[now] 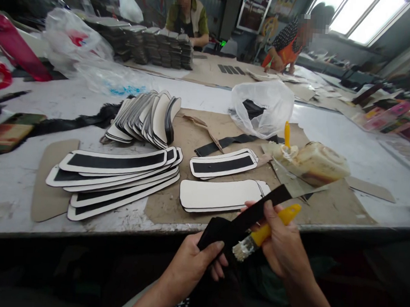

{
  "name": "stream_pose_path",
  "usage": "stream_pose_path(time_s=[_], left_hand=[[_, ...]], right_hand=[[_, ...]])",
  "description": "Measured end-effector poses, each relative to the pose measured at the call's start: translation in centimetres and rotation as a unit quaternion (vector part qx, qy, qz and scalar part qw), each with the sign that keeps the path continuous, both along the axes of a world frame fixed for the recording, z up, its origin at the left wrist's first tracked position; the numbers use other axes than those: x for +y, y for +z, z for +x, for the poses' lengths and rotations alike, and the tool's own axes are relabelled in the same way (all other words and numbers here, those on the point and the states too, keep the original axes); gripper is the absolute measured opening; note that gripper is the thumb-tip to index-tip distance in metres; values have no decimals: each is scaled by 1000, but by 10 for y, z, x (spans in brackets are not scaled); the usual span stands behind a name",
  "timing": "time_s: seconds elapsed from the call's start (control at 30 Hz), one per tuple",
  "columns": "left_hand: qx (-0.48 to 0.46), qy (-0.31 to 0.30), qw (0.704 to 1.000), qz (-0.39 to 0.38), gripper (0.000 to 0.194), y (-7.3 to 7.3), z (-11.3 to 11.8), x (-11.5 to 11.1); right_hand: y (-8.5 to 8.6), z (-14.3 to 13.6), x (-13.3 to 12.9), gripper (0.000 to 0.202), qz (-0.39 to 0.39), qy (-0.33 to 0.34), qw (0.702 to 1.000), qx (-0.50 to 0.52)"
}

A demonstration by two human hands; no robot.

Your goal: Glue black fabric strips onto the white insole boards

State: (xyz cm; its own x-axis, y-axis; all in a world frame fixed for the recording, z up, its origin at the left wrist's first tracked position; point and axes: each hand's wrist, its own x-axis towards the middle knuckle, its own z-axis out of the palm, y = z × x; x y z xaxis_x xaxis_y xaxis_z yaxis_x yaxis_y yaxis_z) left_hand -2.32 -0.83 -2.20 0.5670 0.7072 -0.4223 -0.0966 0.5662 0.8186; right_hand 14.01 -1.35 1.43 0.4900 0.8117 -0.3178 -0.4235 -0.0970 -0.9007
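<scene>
My left hand (187, 263) is closed on a bunch of black strips (217, 230), thumb on top. One black strip (253, 212) stretches from it to my right hand (285, 242), whose thumb and fingers pinch its far end. The same right hand also grips a brush (264, 232) with a yellow handle; its bristles, smeared white, point down and left. Just beyond my hands, cream curved panels (216, 195) lie on brown paper (167, 207). Behind them rest white-edged panels with black centres (223, 165).
Fanned black-centred panels (117, 162) and a bundle of cream pieces (144, 117) lie to the left. On the right, a glue-crusted plastic container (322, 163) has another yellow-handled brush (287, 135) by it. A plastic bag (263, 106) stands behind. Two people work across the tables.
</scene>
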Motion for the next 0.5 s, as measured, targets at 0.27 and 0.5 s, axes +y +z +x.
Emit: stream_pose_path(time_s=[0.27, 0.5], left_hand=[[161, 158, 973, -41, 40, 2, -50, 10], [218, 269, 935, 72, 42, 9, -47, 64]], right_hand=[[31, 49, 22, 30, -22, 143, 984, -105], [39, 28, 77, 28, -22, 454, 735, -503]])
